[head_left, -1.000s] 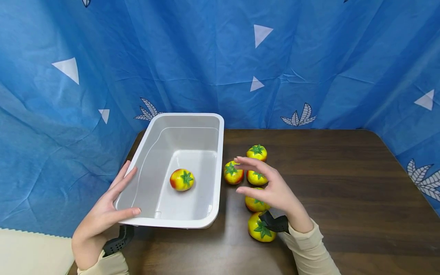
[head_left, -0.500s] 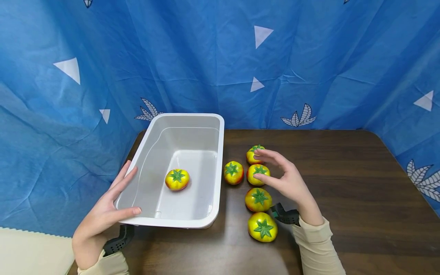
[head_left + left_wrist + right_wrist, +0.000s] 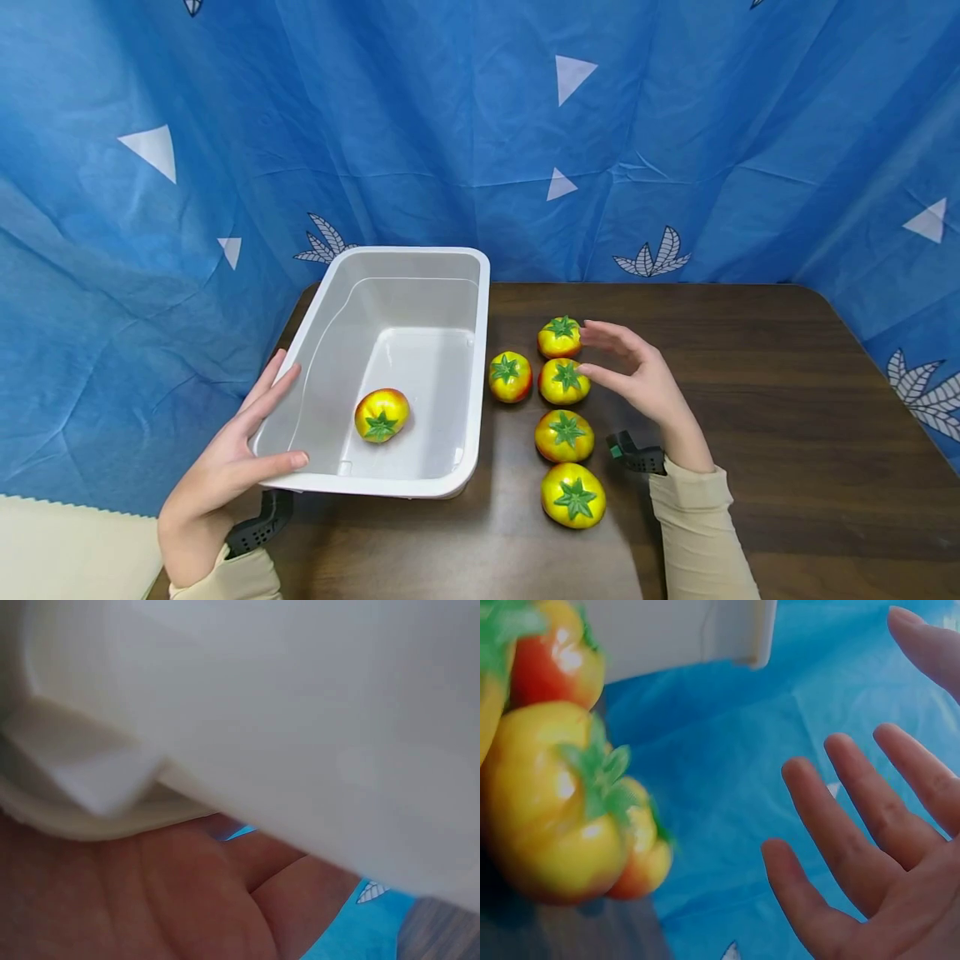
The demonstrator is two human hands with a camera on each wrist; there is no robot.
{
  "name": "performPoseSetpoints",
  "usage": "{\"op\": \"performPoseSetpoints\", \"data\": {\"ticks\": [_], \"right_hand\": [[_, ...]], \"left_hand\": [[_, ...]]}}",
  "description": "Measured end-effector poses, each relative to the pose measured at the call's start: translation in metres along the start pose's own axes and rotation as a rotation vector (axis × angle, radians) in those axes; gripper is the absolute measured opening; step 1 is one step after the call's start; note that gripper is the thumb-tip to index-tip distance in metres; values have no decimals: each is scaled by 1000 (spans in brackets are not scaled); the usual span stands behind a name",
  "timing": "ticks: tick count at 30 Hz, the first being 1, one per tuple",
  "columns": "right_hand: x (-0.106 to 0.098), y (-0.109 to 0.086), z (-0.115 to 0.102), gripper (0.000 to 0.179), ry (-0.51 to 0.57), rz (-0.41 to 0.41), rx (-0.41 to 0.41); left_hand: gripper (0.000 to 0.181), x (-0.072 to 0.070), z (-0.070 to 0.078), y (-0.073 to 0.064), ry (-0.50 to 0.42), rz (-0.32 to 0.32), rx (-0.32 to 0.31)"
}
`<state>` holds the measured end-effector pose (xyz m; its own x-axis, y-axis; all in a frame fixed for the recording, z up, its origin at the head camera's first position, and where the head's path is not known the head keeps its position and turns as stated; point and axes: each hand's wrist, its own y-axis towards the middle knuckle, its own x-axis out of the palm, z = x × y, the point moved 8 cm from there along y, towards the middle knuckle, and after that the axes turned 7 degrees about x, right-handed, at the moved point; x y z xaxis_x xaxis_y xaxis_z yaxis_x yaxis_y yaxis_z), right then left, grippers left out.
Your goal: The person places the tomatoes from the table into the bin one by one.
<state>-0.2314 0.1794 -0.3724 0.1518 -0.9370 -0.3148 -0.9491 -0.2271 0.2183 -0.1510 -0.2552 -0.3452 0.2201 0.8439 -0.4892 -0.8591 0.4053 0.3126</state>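
My left hand [image 3: 228, 462] rests at the near-left corner of a light grey plastic bin [image 3: 457, 482], fingers extended over the left rim and thumb across the front rim. In the left wrist view, the palm [image 3: 187, 892] lies against the bin's corner. One yellow-and-red toy tomato [image 3: 382, 415] with a green star-shaped top sits inside on the floor. My right hand [image 3: 637, 375] hovers with nothing in it, its fingers apart, just right of the two back toy tomatoes, the farthest [image 3: 560, 337] and the one before it [image 3: 562, 383].
Two more toy tomatoes, one in the middle [image 3: 564, 436] and one in front [image 3: 573, 497], continue that row on the dark wooden table [image 3: 780, 417]. Another toy tomato [image 3: 510, 377] stands between the row and the bin. A blue curtain [image 3: 480, 142] hangs behind and at both sides.
My right hand has drawn back rightward from over the row of toy tomatoes. The toy tomato in the bin has rolled a little left and toward me. My left hand stays put.
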Motion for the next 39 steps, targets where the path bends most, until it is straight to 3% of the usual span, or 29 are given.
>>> {"op": "performPoseSetpoints", "data": {"ticks": [20,25,39], "right_hand": [[8,6,65,55,43,-115,193],[14,4,62,56,60,-151,257],[24,3,69,58,24,-214,317]], "left_hand": [[94,1,0,2,-12,-9,22],[94,1,-1,2,-24,-11,23],[94,0,0,2,-15,-13,21]]}}
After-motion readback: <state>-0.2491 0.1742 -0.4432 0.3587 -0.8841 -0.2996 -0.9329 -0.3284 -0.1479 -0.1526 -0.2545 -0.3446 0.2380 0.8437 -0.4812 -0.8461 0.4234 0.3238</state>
